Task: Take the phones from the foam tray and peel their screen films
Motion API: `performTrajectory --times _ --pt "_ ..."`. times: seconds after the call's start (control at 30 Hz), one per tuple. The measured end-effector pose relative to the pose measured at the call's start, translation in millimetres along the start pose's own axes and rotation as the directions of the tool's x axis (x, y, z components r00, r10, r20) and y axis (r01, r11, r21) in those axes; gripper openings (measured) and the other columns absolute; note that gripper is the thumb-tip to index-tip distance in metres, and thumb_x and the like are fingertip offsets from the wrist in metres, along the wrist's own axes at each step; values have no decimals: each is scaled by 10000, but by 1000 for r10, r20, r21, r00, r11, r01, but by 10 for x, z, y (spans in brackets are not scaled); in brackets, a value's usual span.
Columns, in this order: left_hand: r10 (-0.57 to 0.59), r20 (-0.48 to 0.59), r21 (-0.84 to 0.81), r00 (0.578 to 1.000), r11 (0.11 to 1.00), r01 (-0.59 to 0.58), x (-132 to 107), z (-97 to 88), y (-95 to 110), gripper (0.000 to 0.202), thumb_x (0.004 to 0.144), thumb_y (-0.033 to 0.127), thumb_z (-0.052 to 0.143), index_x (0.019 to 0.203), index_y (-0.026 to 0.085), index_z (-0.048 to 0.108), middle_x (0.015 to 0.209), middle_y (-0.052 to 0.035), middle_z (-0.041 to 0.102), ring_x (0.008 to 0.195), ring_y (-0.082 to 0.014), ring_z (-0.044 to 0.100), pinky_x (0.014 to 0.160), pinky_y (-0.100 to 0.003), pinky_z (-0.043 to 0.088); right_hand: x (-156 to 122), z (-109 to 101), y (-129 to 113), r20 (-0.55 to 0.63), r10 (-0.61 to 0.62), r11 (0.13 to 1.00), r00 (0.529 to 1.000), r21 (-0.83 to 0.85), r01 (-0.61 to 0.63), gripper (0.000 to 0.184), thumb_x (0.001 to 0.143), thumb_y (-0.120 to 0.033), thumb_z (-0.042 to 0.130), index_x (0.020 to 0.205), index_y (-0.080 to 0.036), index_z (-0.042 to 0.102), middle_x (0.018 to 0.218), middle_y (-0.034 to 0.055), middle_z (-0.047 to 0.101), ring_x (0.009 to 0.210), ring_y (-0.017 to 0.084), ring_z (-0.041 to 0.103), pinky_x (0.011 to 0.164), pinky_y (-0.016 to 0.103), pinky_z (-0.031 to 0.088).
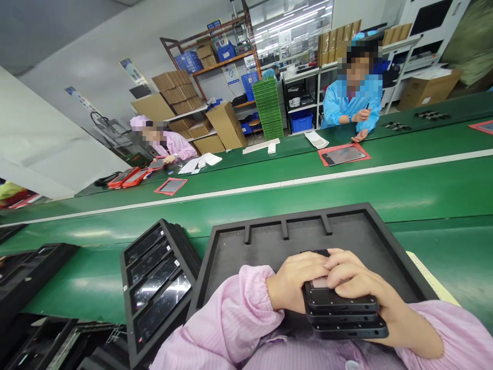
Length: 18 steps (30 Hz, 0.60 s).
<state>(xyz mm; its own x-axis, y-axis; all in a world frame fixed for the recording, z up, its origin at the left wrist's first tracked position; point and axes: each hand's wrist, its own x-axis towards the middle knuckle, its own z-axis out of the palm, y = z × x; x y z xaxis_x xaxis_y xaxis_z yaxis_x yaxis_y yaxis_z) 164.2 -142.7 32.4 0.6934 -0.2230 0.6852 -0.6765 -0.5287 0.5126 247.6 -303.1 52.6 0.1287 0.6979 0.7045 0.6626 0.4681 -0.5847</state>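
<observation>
My left hand (pixel 295 280) and my right hand (pixel 356 280) together grip a stack of three black flat devices (pixel 342 311), held just above the near edge of an empty black foam tray (pixel 277 246). Both sleeves are pink. My left hand clasps the stack's left end. My right hand's fingers lie across the top device. To the left stands a second black foam tray (pixel 127 267) holding several dark-screened devices (pixel 157 282) in slots.
A green conveyor belt (pixel 269 198) with a white line runs across. Two seated co-workers (pixel 352 97) (pixel 169 144) work on the far side with red-framed tablets (pixel 342 154). More black trays (pixel 26 272) sit at the left; shelves and cardboard boxes (pixel 225 123) stand behind.
</observation>
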Motion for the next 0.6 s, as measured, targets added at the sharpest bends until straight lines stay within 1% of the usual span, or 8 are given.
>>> performTrajectory --times 0.1,0.23,0.4,0.5,0.6 --pt "-29 23 -14 999 999 29 -20 5 -8 148 829 291 516 895 161 540 883 -95 685 904 -163 640 878 -292 500 17 6 -11 -15 4 1000 1000 0 -4 158 961 -381 452 1002 -229 433 920 12 585 983 124 550 1044 307 332" --pt "-33 24 -20 999 999 33 -50 18 -27 165 823 307 526 901 163 540 896 -98 683 914 -168 637 874 -300 497 23 11 -10 -21 -6 1000 1000 6 6 182 958 -399 454 1013 -226 439 931 16 585 975 121 552 1048 298 323" --pt "-61 14 -20 998 998 61 -60 4 -35 197 821 334 524 901 156 553 872 -106 686 906 -183 642 856 -310 503 -7 3 33 -26 5 999 1000 33 -4 244 920 -429 523 1056 -244 440 964 23 587 1003 141 539 1046 314 328" --pt "-99 24 -35 995 994 100 -60 -13 -39 222 827 341 526 918 144 569 879 -113 686 910 -188 639 855 -312 502 -6 3 52 -30 40 998 999 50 -38 254 905 -442 543 1042 -248 453 975 29 580 1035 153 518 1006 309 375" --pt "-155 34 -37 987 987 157 -71 -22 -48 249 821 356 540 953 147 576 940 -113 682 933 -191 632 852 -315 500 20 4 56 -31 68 995 997 70 -66 254 902 -451 543 1026 -246 461 979 35 568 1028 154 511 955 297 418"
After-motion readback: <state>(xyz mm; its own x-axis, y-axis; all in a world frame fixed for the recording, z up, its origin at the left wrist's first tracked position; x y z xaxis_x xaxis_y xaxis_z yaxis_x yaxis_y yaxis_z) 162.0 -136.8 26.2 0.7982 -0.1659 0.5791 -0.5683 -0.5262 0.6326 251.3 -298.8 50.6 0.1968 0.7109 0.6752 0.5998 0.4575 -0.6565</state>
